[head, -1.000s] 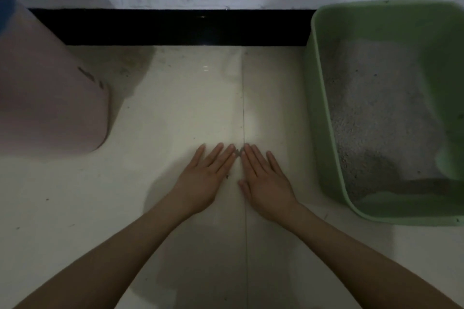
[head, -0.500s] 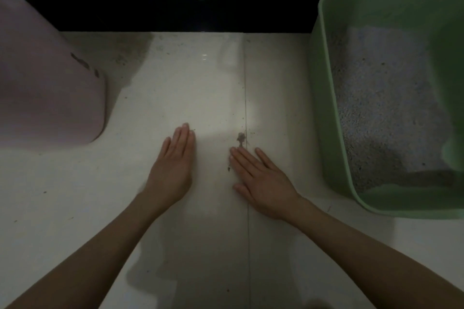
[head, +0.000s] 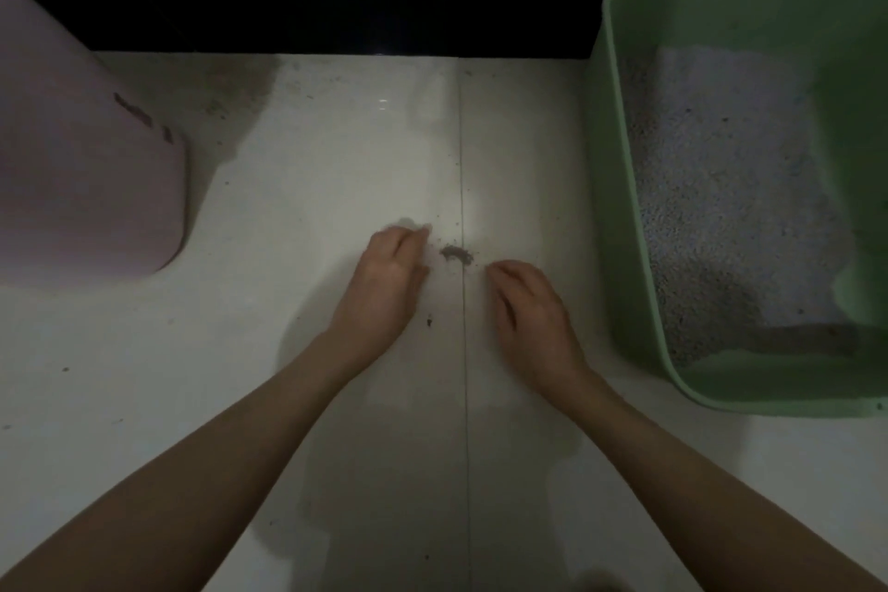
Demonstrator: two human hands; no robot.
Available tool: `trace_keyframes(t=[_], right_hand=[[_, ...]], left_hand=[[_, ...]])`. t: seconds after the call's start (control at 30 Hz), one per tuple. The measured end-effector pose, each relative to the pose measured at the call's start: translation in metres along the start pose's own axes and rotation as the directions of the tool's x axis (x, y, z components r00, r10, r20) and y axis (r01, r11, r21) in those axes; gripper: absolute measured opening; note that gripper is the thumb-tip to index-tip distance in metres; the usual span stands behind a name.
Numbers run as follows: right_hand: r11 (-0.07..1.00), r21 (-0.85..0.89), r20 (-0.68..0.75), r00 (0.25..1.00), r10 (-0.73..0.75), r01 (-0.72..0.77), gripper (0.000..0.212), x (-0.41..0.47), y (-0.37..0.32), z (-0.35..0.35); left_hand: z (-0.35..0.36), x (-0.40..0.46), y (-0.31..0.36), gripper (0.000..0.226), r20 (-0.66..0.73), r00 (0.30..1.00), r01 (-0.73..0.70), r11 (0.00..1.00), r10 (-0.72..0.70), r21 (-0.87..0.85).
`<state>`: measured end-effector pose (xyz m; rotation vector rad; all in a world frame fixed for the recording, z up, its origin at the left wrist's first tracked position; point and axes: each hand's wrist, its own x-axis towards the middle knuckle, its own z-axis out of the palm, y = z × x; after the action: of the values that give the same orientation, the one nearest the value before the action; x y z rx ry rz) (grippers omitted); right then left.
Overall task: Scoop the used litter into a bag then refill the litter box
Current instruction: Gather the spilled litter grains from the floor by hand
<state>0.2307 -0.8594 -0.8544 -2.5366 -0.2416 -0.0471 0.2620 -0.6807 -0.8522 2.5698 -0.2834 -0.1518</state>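
A green litter box [head: 620, 216] stands on the floor at the right, holding grey litter [head: 721, 188] with a darker patch near its front. A small pile of spilled litter [head: 455, 253] lies on the pale floor tiles, on the grout line. My left hand [head: 384, 288] rests on the floor just left of the pile, fingers loosely curled and holding nothing. My right hand [head: 533, 312] sits just right of and below the pile, fingers bent toward it, also holding nothing.
A pink container [head: 86, 188] stands at the left. A black skirting strip [head: 336, 14] runs along the wall at the back. A few stray grains [head: 429, 321] dot the tiles between my hands.
My hands, flat together on the floor a second ago, spread apart and uncovered the small litter pile. Now both have closed in on either side of it with fingers curling.
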Motion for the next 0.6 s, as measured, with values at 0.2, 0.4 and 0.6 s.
trace_keyframes(t=[0.2,0.4,0.6], right_hand=[[0.918,0.157,0.168,0.926,0.337,-0.363,0.024,0.041,-0.011,0.003],[0.952,0.056,0.223,0.933,0.283,-0.302,0.016,0.055,-0.012,0.008],[0.971,-0.05,0.286,0.928,0.24,-0.236,0.022,0.07,-0.018,0.006]], left_hand=[[0.011,0.027,0.013,0.042,0.058,0.988,0.151,0.98,-0.145,-0.128],[0.004,0.043,0.016,0.014,0.054,0.993,0.109,0.989,-0.105,-0.096],[0.007,0.038,0.013,0.007,0.068,0.998,-0.006,0.991,-0.003,0.133]])
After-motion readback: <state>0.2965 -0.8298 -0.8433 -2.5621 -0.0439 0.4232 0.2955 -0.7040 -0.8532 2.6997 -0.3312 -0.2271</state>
